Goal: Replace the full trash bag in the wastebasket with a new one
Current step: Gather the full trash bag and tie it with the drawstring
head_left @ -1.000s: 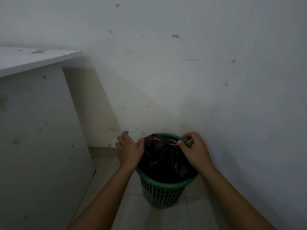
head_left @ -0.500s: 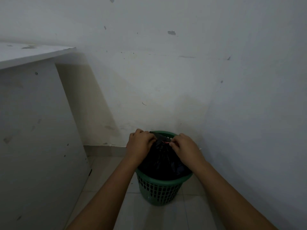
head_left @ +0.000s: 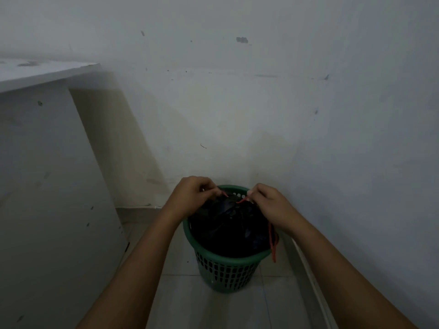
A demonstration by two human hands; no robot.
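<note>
The round green plastic wastebasket [head_left: 225,271] with its slotted wall stands on the pale tiled floor [head_left: 180,302] in the corner, and the full black plastic trash bag [head_left: 228,224] sits inside it, its gathered mouth bunched up at the far rim. Both hands are at that mouth. The left hand [head_left: 191,194] has its fingers curled and pinches one end of the thin red-orange drawstring [head_left: 273,243] just over the bag's neck. The right hand [head_left: 268,205] pinches the other end a little way across from it, so the two pinches sit apart with the neck of the bag between them. Below the right hand's grip a long loose loop of the same string hangs down over the near-right rim and outside the basket wall.

To my eye this is the closing of the old bag, an early step: the cord is drawn but I cannot tell whether a knot is made yet. Next the ends want crossing and pulling tight, then a firm hold at the neck to lift the bag straight up, clear of the rim. No new bag is in sight.
</note>
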